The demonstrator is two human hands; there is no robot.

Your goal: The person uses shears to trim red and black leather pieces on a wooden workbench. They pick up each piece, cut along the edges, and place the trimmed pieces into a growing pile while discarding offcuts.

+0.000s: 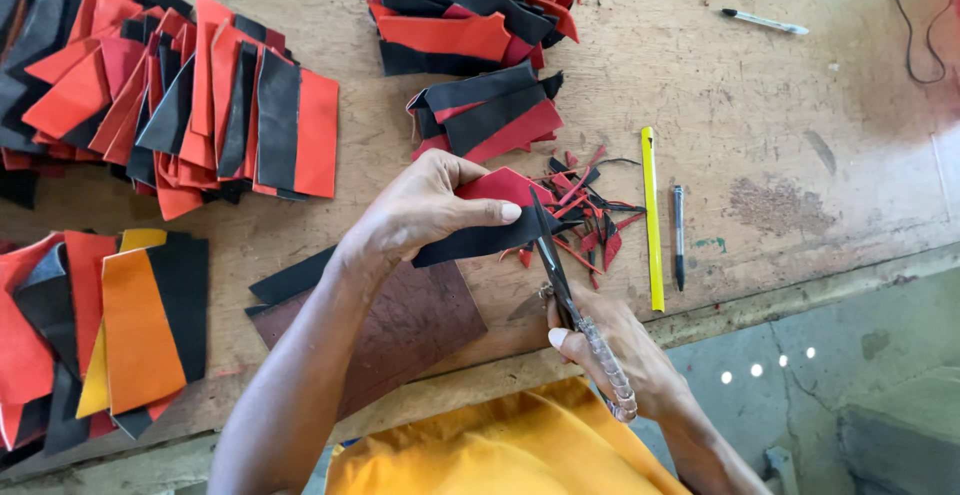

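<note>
My left hand (425, 210) pinches a piece of red and black leather (497, 187) above the wooden table (760, 125), thumb on top. My right hand (625, 355) grips a pair of scissors (560, 275) by clear-wrapped handles. The dark blades point away from me and meet the piece's right edge. Red and black offcuts (590, 220) lie scattered just right of the blades. A brown sheet (400, 325) sits under my left forearm.
Stacks of red and black pieces lie at the far left (180, 95), top centre (470, 10) and middle (490, 115). Orange, yellow and red pieces (110, 325) sit near left. A yellow ruler (652, 220), a dark pen (679, 235), a white pen (765, 22) and a cable (915, 25) lie right.
</note>
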